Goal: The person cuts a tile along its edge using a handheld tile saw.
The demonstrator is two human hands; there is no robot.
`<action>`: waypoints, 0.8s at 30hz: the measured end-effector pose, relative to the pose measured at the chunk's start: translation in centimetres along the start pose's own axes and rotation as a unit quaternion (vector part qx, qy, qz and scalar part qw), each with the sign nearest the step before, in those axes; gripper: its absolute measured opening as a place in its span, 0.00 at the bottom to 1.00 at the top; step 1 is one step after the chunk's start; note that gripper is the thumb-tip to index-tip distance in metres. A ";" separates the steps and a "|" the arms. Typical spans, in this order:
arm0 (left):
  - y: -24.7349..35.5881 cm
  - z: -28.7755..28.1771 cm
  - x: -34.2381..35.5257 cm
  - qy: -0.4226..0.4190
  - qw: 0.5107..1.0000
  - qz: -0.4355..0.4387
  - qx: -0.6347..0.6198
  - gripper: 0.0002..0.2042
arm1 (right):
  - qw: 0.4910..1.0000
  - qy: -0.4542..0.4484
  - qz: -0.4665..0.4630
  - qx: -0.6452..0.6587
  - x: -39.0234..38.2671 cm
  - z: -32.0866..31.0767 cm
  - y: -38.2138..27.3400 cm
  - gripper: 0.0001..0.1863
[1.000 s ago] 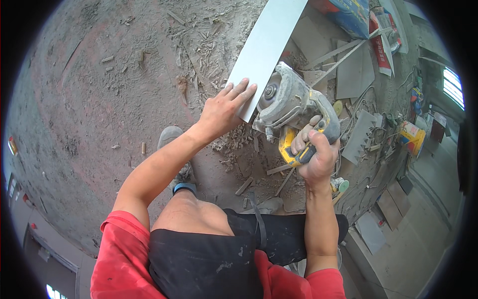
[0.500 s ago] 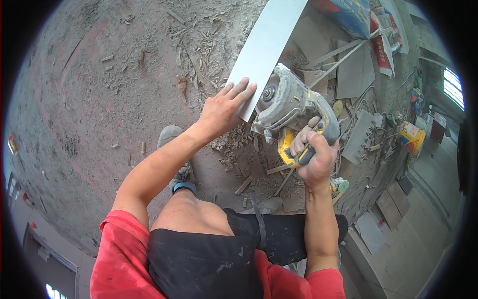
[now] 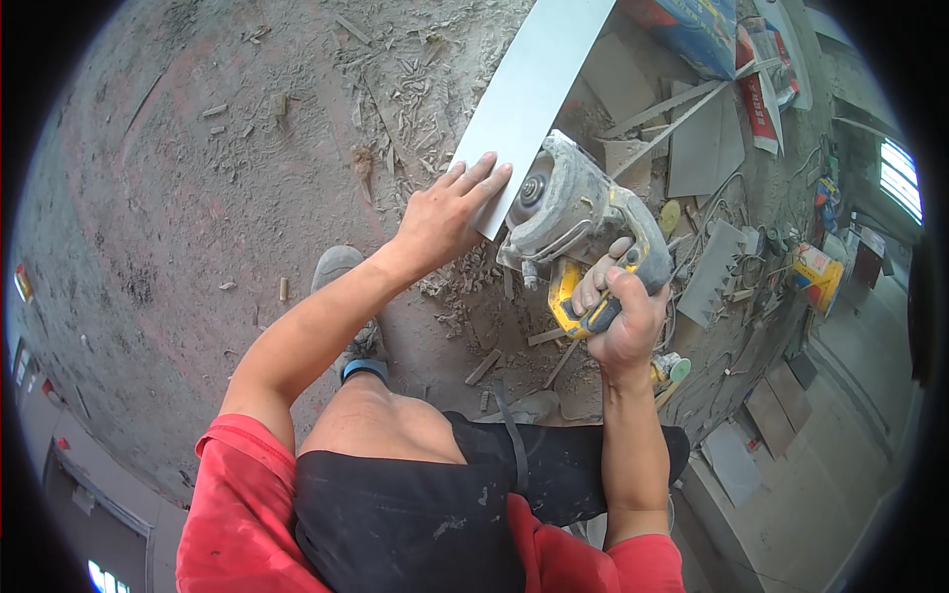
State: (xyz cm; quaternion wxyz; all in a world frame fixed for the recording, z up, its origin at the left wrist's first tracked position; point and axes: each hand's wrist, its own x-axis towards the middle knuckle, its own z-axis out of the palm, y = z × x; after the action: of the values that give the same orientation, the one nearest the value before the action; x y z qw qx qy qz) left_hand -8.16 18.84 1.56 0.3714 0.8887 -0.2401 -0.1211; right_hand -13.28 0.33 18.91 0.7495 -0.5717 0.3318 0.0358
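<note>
A long white tile strip [image 3: 534, 94] runs away from me, its near end beside the saw. My left hand [image 3: 453, 210] grips that near end, fingers laid across the top face; the thumb is hidden. Just to the right, a dusty handheld circular saw [image 3: 568, 203] with a yellow and black handle has its round blade and flange facing the strip's right edge. My right hand [image 3: 625, 301] is closed around the saw's rear handle. Whether the blade touches the strip I cannot tell.
Grey scraps and shavings [image 3: 420, 89] litter the dusty floor. Broken tile pieces [image 3: 707, 148], a notched trowel [image 3: 716, 272] and cords lie to the right. Cartons [image 3: 692, 35] stand at the far right. My shoe [image 3: 338, 265] is below my left forearm.
The saw and my right hand have shifted very slightly. The left hand keeps its place on the strip.
</note>
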 end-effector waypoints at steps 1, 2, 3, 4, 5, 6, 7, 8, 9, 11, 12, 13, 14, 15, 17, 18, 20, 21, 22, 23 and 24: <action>0.0 0.0 0.0 0.000 1.000 -0.001 0.000 0.42 | 1.000 -0.001 0.000 0.001 0.0 0.0 0.0 0.15; 0.0 -0.1 0.0 0.000 1.000 -0.001 -0.003 0.42 | 1.000 -0.001 0.001 0.001 -0.1 0.0 0.1 0.15; 0.0 -0.1 0.0 0.000 1.000 -0.001 -0.007 0.42 | 1.000 -0.002 0.002 0.002 -0.1 0.0 0.1 0.15; 0.0 -0.1 0.0 0.000 1.000 -0.001 -0.007 0.42 | 1.000 -0.003 0.003 0.002 -0.2 0.0 0.1 0.15; 0.1 -0.1 0.0 0.000 1.000 0.000 -0.004 0.42 | 1.000 -0.004 0.003 0.002 -0.2 0.0 0.1 0.15; 0.1 -0.2 0.0 -0.001 1.000 0.001 -0.001 0.42 | 1.000 -0.002 0.001 -0.014 -0.3 0.1 0.1 0.16; 0.0 -0.1 0.0 0.000 1.000 0.000 -0.001 0.42 | 1.000 -0.001 0.000 -0.029 -0.4 0.1 0.1 0.16; 0.0 -0.1 0.0 0.001 1.000 0.002 0.000 0.41 | 1.000 -0.002 0.000 -0.029 -0.4 0.1 0.1 0.16; 0.0 -0.1 0.0 0.002 1.000 0.003 0.001 0.41 | 1.000 0.001 0.002 -0.027 -0.5 0.1 0.2 0.16; -0.1 -0.1 -0.1 0.001 1.000 0.002 -0.001 0.41 | 1.000 0.003 0.005 -0.025 -0.6 0.1 0.3 0.16; 0.0 -0.1 -0.1 -0.001 1.000 0.002 -0.004 0.41 | 1.000 0.005 0.005 -0.026 -0.7 0.2 0.3 0.16; 0.0 -0.1 -0.1 -0.001 1.000 0.001 -0.004 0.41 | 1.000 0.006 0.005 -0.028 -0.7 0.2 0.4 0.16; -0.1 -0.1 -0.1 0.001 1.000 0.002 -0.004 0.41 | 1.000 0.006 0.005 -0.028 -0.8 0.2 0.4 0.16; 0.0 0.0 0.0 0.004 1.000 0.004 -0.005 0.41 | 1.000 0.004 0.004 -0.027 -0.8 0.2 0.4 0.16; 0.1 0.0 0.0 0.004 1.000 0.005 -0.006 0.41 | 1.000 0.003 0.003 -0.028 -0.9 0.1 0.4 0.16; 0.0 -0.1 0.0 0.003 1.000 0.005 -0.005 0.41 | 1.000 0.003 0.002 -0.013 -0.9 -0.1 0.5 0.16; 0.0 0.0 0.0 0.008 1.000 0.007 -0.005 0.40 | 1.000 0.003 0.001 0.002 -0.9 -0.1 0.6 0.15; 0.0 0.0 -0.1 0.013 1.000 0.009 -0.005 0.40 | 1.000 0.006 0.001 0.001 -1.0 -0.1 0.6 0.15; 0.1 -0.1 -0.1 0.013 1.000 0.008 -0.005 0.40 | 1.000 0.008 0.001 -0.001 -1.0 0.0 0.7 0.16; 0.1 -0.1 0.0 0.014 1.000 0.007 -0.004 0.39 | 1.000 0.008 0.001 -0.001 -1.1 0.1 0.7 0.16; 0.1 -0.1 0.0 0.015 1.000 0.005 -0.003 0.39 | 1.000 0.005 0.000 -0.018 -1.2 0.2 0.7 0.16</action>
State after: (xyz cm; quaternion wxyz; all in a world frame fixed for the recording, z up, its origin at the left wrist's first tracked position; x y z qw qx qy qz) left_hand -8.15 18.83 1.75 0.3782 0.8881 -0.2388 -0.1064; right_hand -14.43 1.15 18.99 0.7375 -0.5853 0.3347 0.0386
